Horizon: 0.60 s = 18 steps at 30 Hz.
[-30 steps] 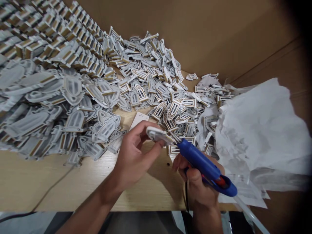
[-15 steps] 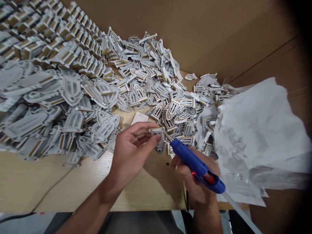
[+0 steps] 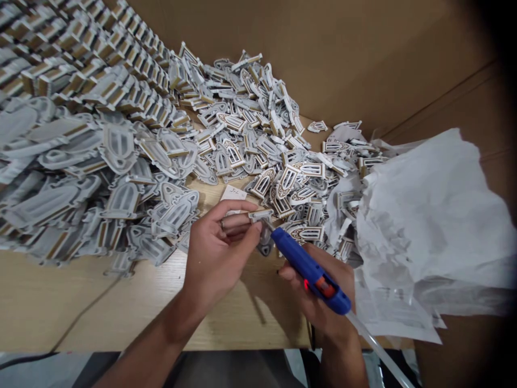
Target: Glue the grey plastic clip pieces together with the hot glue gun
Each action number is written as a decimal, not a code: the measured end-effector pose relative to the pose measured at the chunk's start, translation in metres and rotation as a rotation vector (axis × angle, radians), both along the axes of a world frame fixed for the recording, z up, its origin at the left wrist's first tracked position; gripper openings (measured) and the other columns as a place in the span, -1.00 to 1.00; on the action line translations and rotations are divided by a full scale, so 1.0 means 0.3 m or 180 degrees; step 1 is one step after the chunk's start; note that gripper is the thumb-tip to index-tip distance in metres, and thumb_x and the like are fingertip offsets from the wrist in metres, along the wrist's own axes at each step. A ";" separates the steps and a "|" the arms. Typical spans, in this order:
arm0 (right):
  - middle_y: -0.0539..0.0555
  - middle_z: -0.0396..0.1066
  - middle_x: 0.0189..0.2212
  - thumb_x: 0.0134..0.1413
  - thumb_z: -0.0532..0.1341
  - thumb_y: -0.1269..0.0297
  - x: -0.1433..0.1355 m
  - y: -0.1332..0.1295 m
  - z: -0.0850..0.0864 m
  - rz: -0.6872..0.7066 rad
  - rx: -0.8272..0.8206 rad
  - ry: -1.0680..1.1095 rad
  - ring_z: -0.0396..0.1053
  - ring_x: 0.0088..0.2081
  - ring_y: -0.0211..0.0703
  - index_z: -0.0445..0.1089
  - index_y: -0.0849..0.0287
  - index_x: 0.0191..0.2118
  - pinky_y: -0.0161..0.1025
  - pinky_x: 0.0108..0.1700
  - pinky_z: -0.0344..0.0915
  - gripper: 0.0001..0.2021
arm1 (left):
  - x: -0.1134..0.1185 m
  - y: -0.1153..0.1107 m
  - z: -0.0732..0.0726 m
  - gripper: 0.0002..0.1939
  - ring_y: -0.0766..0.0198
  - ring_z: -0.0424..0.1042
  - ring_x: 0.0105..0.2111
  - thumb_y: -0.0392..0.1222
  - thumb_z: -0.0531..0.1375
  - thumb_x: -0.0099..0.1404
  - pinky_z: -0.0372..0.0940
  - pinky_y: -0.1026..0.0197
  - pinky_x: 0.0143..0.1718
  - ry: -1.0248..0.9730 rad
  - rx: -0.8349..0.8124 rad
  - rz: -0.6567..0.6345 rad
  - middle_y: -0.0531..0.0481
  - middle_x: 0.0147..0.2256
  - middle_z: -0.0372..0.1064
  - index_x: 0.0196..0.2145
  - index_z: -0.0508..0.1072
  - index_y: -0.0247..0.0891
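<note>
Between the thumb and fingers of my left hand [image 3: 220, 256] is a small white arched window-shaped piece [image 3: 264, 245], its flat base edge turned up. My right hand [image 3: 325, 285] is wrapped round a blue hot glue gun [image 3: 305, 264] with a red light glowing on its side. A clear glue stick [image 3: 379, 347] sticks out of the gun's back end. The metal nozzle [image 3: 268, 224] points up and left and is at the piece; whether it touches, I cannot tell. My left fingers hide part of the piece.
Stacked grey-white arched pieces [image 3: 121, 145] fill the left of the wooden table [image 3: 161, 302]. Loose arched pieces, some with brown scrollwork [image 3: 286, 180], lie heaped behind my hands. A paper label [image 3: 233, 195], crumpled white wrapping [image 3: 436, 215] and cardboard walls [image 3: 363, 54] surround them.
The glue gun in my right hand has moved left, bringing its nozzle over the piece. My left hand has tilted the piece slightly and otherwise stays in place.
</note>
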State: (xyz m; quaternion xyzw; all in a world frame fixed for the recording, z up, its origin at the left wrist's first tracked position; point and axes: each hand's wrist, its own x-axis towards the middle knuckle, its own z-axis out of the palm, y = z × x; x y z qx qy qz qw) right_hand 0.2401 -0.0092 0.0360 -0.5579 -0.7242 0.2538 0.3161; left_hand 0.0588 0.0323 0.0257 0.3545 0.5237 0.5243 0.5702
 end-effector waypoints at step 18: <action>-0.09 0.22 -0.59 0.29 0.33 0.14 -0.010 0.018 0.001 0.0095 0.0296 -0.0101 0.21 -0.59 -0.36 0.33 0.15 -0.49 -0.35 -0.53 0.11 -0.64 | 0.008 -0.003 0.017 -0.80 0.21 0.66 -0.34 -0.22 0.40 0.23 0.54 0.34 -0.34 0.0179 0.0085 0.0098 -0.04 -0.35 0.65 -0.19 0.55 -0.26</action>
